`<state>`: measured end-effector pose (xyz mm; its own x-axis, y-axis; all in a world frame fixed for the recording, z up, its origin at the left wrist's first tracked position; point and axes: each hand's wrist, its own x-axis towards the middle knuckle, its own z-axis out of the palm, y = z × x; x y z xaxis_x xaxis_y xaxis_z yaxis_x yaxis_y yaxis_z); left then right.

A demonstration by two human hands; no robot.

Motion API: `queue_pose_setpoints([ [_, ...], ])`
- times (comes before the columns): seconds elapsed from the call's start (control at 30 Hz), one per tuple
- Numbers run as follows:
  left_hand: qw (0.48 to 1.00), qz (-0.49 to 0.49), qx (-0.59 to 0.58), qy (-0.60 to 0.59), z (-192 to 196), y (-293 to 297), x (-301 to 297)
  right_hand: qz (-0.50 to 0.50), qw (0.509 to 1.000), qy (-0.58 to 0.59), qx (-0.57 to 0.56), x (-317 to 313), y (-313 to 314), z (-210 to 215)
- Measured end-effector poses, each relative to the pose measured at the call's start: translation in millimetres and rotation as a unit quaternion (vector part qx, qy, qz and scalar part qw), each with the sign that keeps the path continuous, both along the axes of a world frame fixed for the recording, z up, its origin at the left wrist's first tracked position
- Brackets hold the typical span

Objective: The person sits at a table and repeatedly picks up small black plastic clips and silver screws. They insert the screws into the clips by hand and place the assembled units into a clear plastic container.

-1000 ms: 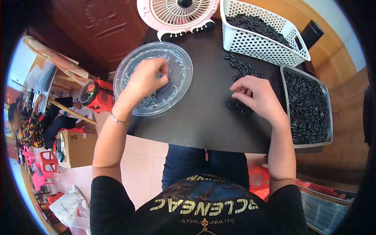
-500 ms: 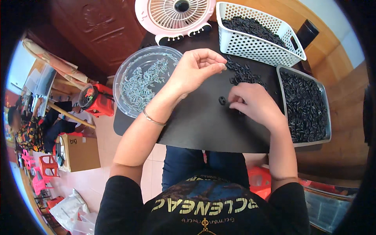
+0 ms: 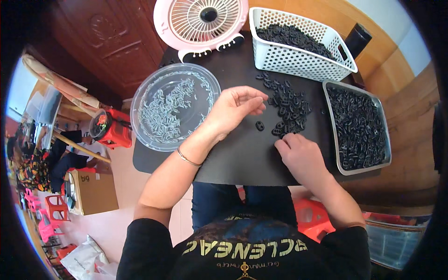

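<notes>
Pieces (image 3: pixel 289 112) | black, oval | loosely heaped | one piece (image 3: pixel 260 125) apart, two-holed

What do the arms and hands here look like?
The left hand and right hand are ungloved, with no cables. The sleeves are short and black; a slim, silvery bangle circles the left forearm near the wrist.
</notes>
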<state>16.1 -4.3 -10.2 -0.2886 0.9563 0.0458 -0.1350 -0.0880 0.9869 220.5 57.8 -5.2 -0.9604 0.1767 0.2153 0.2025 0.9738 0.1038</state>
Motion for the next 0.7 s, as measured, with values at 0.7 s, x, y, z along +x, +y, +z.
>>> queue_pose_setpoints([
  [0.7, 0.973, 0.018, 0.001, -0.229, -10, 3, -5, -0.013, 0.718, 0.314, -0.621, -75, 49, -6],
])
